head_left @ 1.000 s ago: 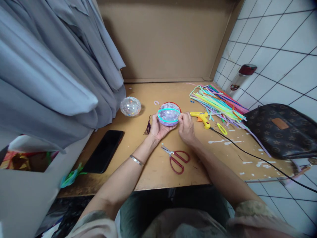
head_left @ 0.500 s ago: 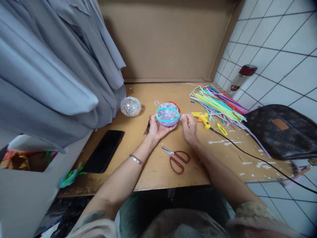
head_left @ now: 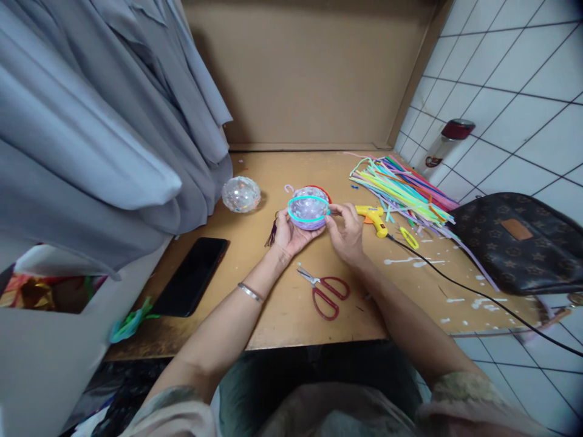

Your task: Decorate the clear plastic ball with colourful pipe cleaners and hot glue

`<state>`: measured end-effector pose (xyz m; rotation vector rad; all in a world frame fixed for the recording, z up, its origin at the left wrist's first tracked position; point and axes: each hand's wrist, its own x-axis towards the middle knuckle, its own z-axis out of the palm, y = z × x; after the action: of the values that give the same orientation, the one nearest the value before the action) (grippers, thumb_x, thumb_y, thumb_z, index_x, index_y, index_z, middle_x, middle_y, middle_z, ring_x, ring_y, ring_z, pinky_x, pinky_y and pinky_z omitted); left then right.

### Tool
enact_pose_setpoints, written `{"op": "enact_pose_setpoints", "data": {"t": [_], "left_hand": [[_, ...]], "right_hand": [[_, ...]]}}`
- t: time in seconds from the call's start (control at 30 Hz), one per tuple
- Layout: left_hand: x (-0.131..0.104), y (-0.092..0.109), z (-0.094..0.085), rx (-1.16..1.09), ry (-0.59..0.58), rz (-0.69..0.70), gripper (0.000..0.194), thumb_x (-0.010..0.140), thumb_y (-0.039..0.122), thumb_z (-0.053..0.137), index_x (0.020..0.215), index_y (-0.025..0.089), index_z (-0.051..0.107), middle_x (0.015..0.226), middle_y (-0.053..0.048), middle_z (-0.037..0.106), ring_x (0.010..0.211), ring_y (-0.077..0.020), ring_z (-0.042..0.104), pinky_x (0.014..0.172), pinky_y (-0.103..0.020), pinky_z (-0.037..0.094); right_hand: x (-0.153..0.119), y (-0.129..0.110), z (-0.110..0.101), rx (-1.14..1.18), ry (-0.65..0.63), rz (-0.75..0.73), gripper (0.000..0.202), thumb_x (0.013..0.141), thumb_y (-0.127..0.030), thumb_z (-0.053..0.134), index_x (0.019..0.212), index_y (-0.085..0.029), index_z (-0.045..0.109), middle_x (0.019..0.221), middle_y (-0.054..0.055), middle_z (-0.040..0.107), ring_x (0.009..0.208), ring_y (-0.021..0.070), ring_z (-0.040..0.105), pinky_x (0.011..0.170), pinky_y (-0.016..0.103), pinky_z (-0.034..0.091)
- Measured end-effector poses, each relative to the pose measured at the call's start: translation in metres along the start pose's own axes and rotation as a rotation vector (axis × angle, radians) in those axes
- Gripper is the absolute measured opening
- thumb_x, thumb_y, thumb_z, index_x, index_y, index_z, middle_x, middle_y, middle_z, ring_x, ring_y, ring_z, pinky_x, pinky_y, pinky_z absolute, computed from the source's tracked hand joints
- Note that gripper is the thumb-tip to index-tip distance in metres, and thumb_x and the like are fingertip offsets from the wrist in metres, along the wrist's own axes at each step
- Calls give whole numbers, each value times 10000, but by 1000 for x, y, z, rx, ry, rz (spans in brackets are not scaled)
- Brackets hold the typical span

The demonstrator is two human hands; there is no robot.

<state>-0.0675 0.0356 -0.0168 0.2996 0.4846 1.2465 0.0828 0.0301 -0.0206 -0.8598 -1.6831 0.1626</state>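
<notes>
A decorated ball [head_left: 308, 210] with a speckled surface, a purple lower part and a red strip at the back rests in my left hand [head_left: 292, 238], whose fingers curl round it from below. A turquoise pipe cleaner [head_left: 304, 198] makes a loop on the ball's near face. At the ball's right edge, the thumb and forefinger of my right hand [head_left: 347, 233] close on the loop's end. A lilac hook [head_left: 288, 188] stands at the ball's upper left. A dark tassel [head_left: 272, 233] hangs beside my left fingers.
Red-handled scissors [head_left: 325, 294] lie between my forearms. A yellow glue gun [head_left: 374, 218] with a black cord lies right of my right hand, near bundled pipe cleaners [head_left: 401, 188]. A clear ball [head_left: 241, 195], phone [head_left: 191, 276], brown bag [head_left: 519, 243] and bottle [head_left: 444, 145] stand around.
My right hand's thumb and forefinger have opened out from a tight pinch beside the ball and now press at its right edge. My left hand and the ball have hardly moved.
</notes>
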Motion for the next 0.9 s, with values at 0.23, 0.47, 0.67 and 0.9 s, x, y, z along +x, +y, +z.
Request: {"op": "enact_pose_setpoints", "data": {"t": [0.23, 0.47, 0.67, 0.9], "left_hand": [[1, 0, -1, 13, 1, 7, 461, 939, 473, 364, 1199, 185, 613, 1148, -139, 726, 1154, -300, 657, 918, -456, 579], [3, -4, 0, 81, -48, 45, 400, 927, 426, 454, 1220, 208, 618, 1158, -116, 740, 1144, -298, 676, 921, -458, 586], [4, -17, -7, 291, -49, 336, 401, 799, 203, 661, 1195, 265, 658, 1297, -28, 697, 1303, -236, 592, 1080, -331, 488], [-3, -11, -10, 537, -69, 424, 389, 777, 214, 712, 1161, 265, 686, 1396, -32, 638, 1459, -267, 427, 1169, -335, 381]], "right_hand": [[1, 5, -1, 56, 72, 94, 170, 968, -301, 497, 1042, -227, 631, 975, 74, 662, 919, 219, 635, 833, 390, 556], [2, 8, -3, 86, 78, 130, 234, 957, -386, 549, 1127, -239, 615, 1037, 78, 638, 987, 231, 633, 897, 421, 560], [8, 8, -9, 62, -36, 54, 536, 906, -498, 626, 1375, -262, 520, 1320, 136, 553, 1263, 304, 558, 1084, 543, 488], [10, 19, -7, 100, -236, 81, 526, 847, -508, 702, 1320, -303, 598, 1346, 107, 577, 1307, 317, 549, 1142, 579, 436]]}}
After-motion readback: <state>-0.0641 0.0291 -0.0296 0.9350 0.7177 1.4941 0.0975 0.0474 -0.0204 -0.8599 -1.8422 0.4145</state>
